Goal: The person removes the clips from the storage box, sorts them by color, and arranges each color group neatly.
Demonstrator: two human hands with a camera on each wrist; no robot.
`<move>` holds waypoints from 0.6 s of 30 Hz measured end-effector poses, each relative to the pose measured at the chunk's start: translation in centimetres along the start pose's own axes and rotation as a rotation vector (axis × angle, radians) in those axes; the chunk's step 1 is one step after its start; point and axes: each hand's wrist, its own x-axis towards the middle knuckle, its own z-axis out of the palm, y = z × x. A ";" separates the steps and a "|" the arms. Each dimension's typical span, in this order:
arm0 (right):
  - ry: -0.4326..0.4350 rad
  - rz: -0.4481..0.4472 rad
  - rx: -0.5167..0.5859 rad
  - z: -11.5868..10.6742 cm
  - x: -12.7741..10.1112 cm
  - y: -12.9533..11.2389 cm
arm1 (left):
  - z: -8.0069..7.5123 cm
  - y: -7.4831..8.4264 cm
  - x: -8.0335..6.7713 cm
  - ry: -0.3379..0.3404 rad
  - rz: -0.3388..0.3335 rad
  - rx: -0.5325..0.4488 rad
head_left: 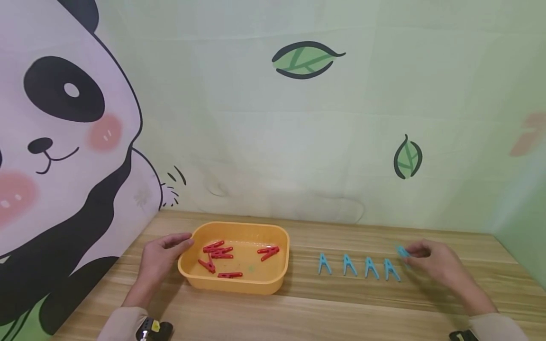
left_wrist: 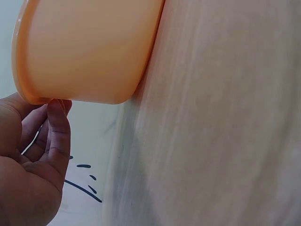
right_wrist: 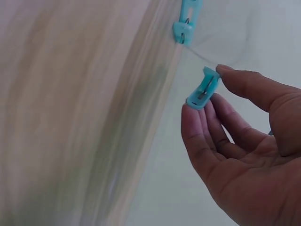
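Observation:
My right hand [head_left: 413,253] pinches a blue clothespin [head_left: 402,251] between thumb and fingertips, just above the table at the right end of a row of several blue clothespins [head_left: 358,266]. The right wrist view shows that pinched clothespin [right_wrist: 203,88] in my right hand [right_wrist: 209,96], with another blue clothespin [right_wrist: 187,21] lying beyond it. My left hand [head_left: 177,244] holds the left rim of an orange tray [head_left: 194,274], thumb on top. In the left wrist view its fingers [left_wrist: 59,127] sit under the orange tray's rim [left_wrist: 89,56]. Several red clothespins [head_left: 222,253] lie inside the tray.
A wooden table [head_left: 341,308] carries everything, with bare wood in front of the tray and the row. A wall cloth with a panda [head_left: 55,142] and green leaves [head_left: 304,59] hangs close behind and to the left.

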 end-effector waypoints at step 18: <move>-0.144 0.105 0.054 -0.1 -0.3 1.5 | 0.1 0.2 0.0 0.002 -0.008 0.005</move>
